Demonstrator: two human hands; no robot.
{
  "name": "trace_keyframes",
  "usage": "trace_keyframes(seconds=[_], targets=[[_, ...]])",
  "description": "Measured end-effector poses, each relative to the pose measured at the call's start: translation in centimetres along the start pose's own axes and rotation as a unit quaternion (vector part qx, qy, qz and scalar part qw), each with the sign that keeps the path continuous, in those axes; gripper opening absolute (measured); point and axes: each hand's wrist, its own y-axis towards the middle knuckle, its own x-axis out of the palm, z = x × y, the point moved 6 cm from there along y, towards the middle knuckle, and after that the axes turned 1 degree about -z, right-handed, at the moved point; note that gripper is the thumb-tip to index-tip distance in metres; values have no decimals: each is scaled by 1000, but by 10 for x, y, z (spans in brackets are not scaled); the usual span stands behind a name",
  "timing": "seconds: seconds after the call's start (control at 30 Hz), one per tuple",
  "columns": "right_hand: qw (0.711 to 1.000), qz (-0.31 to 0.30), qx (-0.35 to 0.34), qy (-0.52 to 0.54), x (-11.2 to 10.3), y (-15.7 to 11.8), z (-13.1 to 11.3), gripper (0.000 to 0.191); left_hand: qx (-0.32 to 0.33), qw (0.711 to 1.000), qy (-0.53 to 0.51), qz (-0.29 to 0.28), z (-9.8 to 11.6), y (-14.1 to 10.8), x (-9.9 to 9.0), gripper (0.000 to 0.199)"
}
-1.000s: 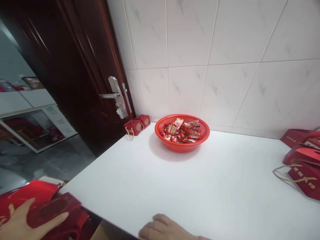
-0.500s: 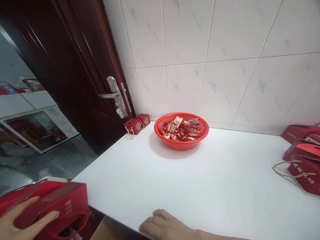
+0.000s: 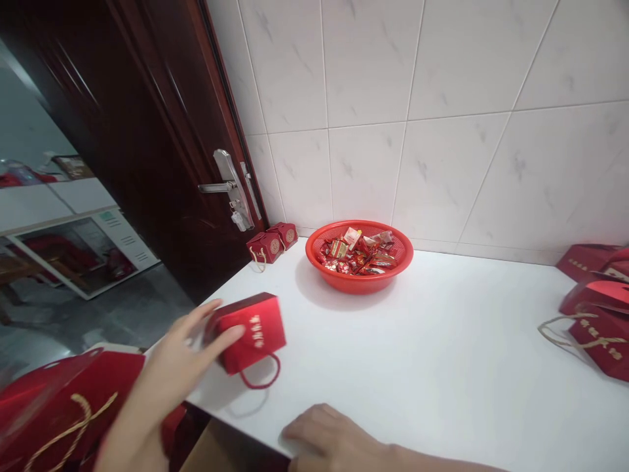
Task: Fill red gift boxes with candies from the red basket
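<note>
My left hand (image 3: 196,347) grips a small red gift box (image 3: 256,331) from its left end, thumb on the front and fingers over the far side. Gold characters mark the box, and a red cord handle (image 3: 262,383) hangs below it. It is tilted just above the left part of the white table (image 3: 417,347). At the table's front edge, my right hand (image 3: 327,436) rests palm down with its fingers slightly bent, holding nothing. Beyond both hands stands a red plastic basket (image 3: 358,283) filled with wrapped sweets (image 3: 361,254).
Two dark red boxes (image 3: 268,252) stand in the back left corner by the door (image 3: 162,131). More red boxes (image 3: 597,328) with rope handles sit at the right. Larger red boxes (image 3: 63,400) are at lower left, beside the table. A tiled wall (image 3: 442,164) bounds the back.
My left hand has moved right and up from the red boxes at lower left, and now carries a small red box over the table. My right hand has stayed nearly in place.
</note>
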Motion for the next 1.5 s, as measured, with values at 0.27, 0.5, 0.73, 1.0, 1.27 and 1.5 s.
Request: trace_keyframes(seconds=[0.27, 0.5, 0.73, 1.0, 1.27, 1.5], targets=[[970, 170, 171, 36, -76, 7, 26, 21, 177, 965, -37, -191, 102, 2, 94, 67], [950, 225, 212, -45, -110, 0, 61, 28, 206, 945, -121, -224, 112, 11, 110, 46], [947, 167, 256, -98, -132, 1, 105, 29, 265, 912, -182, -254, 129, 5, 122, 30], [960, 62, 236, -140, -140, 12, 110, 28, 288, 909, -160, -255, 143, -4, 137, 25], [921, 75, 371, -91, -155, 1, 132, 29, 277, 897, -116, -324, 138, -10, 136, 30], [895, 3, 432, -108, -164, -6, 142, 25, 329, 853, -178, -364, 136, -11, 124, 8]])
